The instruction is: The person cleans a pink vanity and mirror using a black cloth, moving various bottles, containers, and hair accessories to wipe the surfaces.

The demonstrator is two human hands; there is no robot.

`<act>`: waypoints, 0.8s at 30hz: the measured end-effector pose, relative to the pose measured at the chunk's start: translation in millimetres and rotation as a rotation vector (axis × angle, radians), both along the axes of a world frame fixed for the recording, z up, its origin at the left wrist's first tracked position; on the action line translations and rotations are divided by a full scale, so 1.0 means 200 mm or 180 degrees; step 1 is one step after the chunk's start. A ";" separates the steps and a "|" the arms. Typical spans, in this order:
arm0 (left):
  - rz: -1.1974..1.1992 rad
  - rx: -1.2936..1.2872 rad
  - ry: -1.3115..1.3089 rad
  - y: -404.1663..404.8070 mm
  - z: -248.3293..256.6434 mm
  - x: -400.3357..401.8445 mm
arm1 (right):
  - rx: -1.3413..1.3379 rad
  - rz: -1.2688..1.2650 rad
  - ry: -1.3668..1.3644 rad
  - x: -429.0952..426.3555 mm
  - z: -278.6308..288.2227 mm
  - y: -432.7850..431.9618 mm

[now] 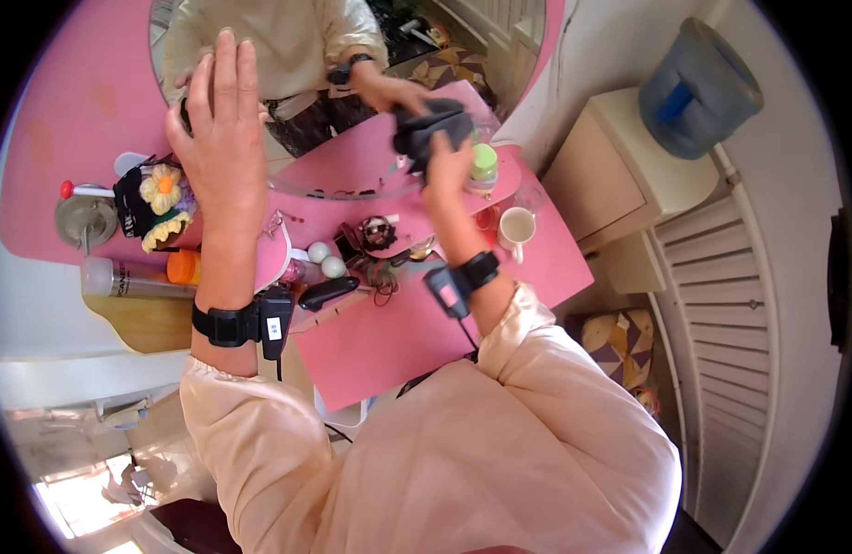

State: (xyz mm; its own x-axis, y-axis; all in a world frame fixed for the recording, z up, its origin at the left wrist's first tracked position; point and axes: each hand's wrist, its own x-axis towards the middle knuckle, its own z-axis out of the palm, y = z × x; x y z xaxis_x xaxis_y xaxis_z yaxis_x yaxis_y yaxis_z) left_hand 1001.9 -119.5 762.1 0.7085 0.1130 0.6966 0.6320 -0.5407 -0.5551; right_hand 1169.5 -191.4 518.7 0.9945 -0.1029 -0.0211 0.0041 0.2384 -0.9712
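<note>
My left hand (221, 131) is raised at the left side of a round mirror (294, 62), fingers extended; its palm faces away, and whether it touches the glass or frame I cannot tell. A dark piece of it or something black shows beside the thumb. My right hand (448, 166) grips a dark grey cloth (436, 131) against or just before the mirror's lower right part. The mirror reflects my torso and the cloth. A green-lidded jar (484, 166) stands just right of my right hand.
The pink dressing table (384, 332) bears a white mug (516, 228), an orange-capped bottle (183, 266), a spray can (135, 277), crocheted flowers (162, 188), a glass jar (86, 220) and a black hair clip (329, 292). A cabinet (606, 159) with a blue water bottle (699, 90) and a radiator (723, 311) are at right.
</note>
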 end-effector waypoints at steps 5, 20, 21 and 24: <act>0.0072 0.0079 0.0004 0.02 0.01 -0.04 | 0.0198 0.0580 -0.0084 -0.13 0.11 -0.01; -0.0230 -0.0084 -0.0208 -0.02 0.01 -0.02 | -0.0089 0.1008 0.0191 -0.28 -0.03 0.03; -0.0286 -0.0046 -0.0142 -0.01 0.02 -0.03 | -0.0125 0.0689 -0.0183 -0.26 0.02 0.03; -0.0287 0.0016 -0.0058 -0.02 0.03 -0.03 | -0.0072 0.0022 -0.0671 -0.22 0.20 0.01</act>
State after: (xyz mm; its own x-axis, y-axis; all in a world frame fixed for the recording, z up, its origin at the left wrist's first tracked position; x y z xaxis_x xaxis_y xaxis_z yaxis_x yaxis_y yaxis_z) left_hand 996.3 -123.3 769.0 0.7030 0.0459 0.7097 0.5908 -0.5932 -0.5469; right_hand 1126.0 -189.7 559.6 0.9773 -0.0943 0.1897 0.2061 0.2174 -0.9541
